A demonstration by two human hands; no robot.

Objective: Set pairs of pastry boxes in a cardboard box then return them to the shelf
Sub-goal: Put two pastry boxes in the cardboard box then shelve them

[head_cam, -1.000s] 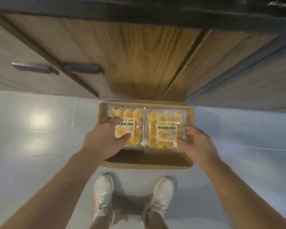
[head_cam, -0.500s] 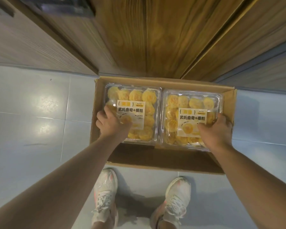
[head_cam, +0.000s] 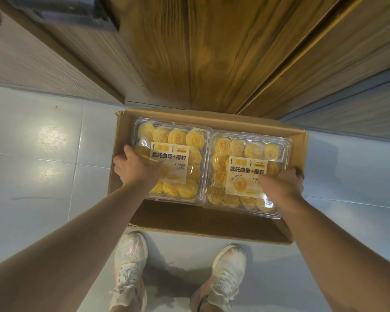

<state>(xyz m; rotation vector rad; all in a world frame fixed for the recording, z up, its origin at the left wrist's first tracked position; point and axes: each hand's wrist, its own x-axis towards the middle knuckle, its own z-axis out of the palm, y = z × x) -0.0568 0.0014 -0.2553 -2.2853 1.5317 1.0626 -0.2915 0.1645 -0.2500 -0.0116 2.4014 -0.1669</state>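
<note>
Across the middle of the frame, an open cardboard box (head_cam: 212, 224) is seen on the pale tiled floor (head_cam: 43, 154), its far edge close against wooden cabinet doors (head_cam: 212, 52) that fill the upper part of the frame. Two clear plastic pastry boxes are held side by side inside it, touching along their inner edges, in the far part of the cardboard box; a strip of bare cardboard bottom is left showing at the near side.

The left pastry box (head_cam: 178, 154) is filled with yellow swirled pastries and is marked by a white label with dark characters. The left hand (head_cam: 136, 168) is laid over its left near corner. The fingers (head_cam: 119, 163) are curled down over the outer left edge of the pastry box, between it and the cardboard wall, while the thumb is pressed on the lid beside the label.

The right pastry box (head_cam: 241, 158) carries the same label and sits slightly nearer the bottom of the frame. The right hand (head_cam: 282, 183) is blurred; it covers the right near part of the lid, and its fingers (head_cam: 298, 173) are wrapped over the outer right edge against the cardboard wall, so that box is gripped too.

At the bottom centre, two white shoes (head_cam: 131, 262) are planted on the floor, just short of the cardboard box.
</note>
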